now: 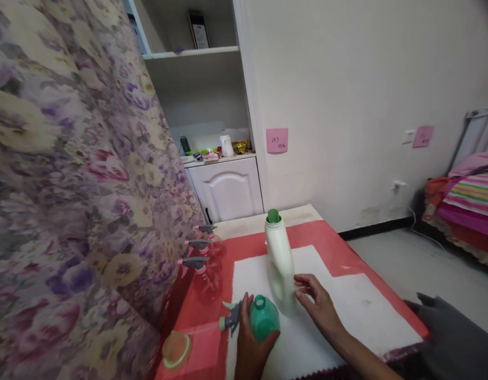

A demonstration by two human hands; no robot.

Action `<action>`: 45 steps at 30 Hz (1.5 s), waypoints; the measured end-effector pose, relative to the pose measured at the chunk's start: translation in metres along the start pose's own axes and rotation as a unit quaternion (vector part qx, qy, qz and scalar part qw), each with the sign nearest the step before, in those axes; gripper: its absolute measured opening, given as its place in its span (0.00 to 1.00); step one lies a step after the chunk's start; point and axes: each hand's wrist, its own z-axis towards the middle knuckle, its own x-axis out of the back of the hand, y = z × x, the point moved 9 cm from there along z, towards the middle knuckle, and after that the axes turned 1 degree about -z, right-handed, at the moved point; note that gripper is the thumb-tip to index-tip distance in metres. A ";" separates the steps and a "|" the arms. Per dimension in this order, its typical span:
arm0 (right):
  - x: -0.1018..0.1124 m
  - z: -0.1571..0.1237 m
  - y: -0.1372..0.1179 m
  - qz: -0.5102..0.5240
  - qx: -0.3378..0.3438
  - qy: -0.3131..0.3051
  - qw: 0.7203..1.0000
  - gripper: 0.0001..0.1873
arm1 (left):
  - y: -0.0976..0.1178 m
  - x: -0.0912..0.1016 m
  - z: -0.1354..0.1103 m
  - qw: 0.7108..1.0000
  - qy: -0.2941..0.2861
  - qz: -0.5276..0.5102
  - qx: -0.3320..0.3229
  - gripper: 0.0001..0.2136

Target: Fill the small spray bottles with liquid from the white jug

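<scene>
Head camera view, looking down at a red table (339, 248) covered by a white cloth (347, 311). The left hand (250, 340) is wrapped around a small green bottle (264, 319) near the front edge. The bottle's open neck points up and away from the person. A grey sprayer head (230, 315) juts out to the left of that hand. Just to the right, a tall white bottle (280, 264) stands upright, long axis vertical, green cap (273, 215) on top. The right hand (319, 305) is nearer it, fingers spread and loose, fingertips touching its lower side. Three pink spray bottles (206, 266) line the left edge beside a floral curtain (69, 184).
</scene>
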 end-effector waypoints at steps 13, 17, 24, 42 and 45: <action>-0.044 0.038 0.010 0.132 -0.059 -0.021 0.989 0.18 | -0.020 -0.006 -0.002 1.000 0.025 -0.009 0.001 0.36; -0.039 0.045 0.009 0.103 -0.077 0.013 0.992 0.15 | -0.023 -0.007 -0.004 0.998 0.059 0.002 0.000 0.34; 0.006 0.057 0.010 0.042 -0.095 0.092 0.990 0.18 | -0.024 -0.010 -0.007 0.998 0.063 0.025 -0.014 0.34; 0.146 -0.004 0.020 -0.110 -0.112 0.180 0.971 0.17 | 0.002 -0.010 0.020 0.996 0.069 -0.047 0.040 0.34; 0.149 -0.009 0.028 -0.106 -0.108 0.184 0.971 0.16 | 0.019 -0.023 0.039 0.997 0.044 -0.052 0.032 0.34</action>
